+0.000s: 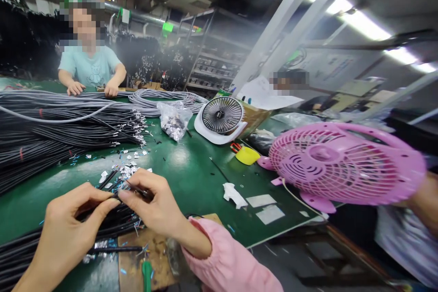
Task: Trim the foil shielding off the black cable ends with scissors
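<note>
My left hand (73, 226) is closed, with thumb and forefinger pinching a black cable (115, 196) near its end. My right hand (155, 203) meets it there, fingers closed around a thin dark tool (141, 190) whose kind is mostly hidden by the fingers. Beneath both hands lie more black cables (25, 251), some with stripped ends showing thin coloured wires. A single cable end (123, 249) rests across a worn wooden board (133, 264), beside a green-handled tool (147, 276). Foil scraps (128, 169) and blue bits are scattered just beyond my fingers.
Bundled black cables (68, 134) and grey cable coils (160, 99) lie at the left and back. A plastic bag (174, 121), small white fan (222, 116), yellow object (247, 155) and pink fan (328, 162) stand beyond. A person (91, 64) works across the green table (191, 164).
</note>
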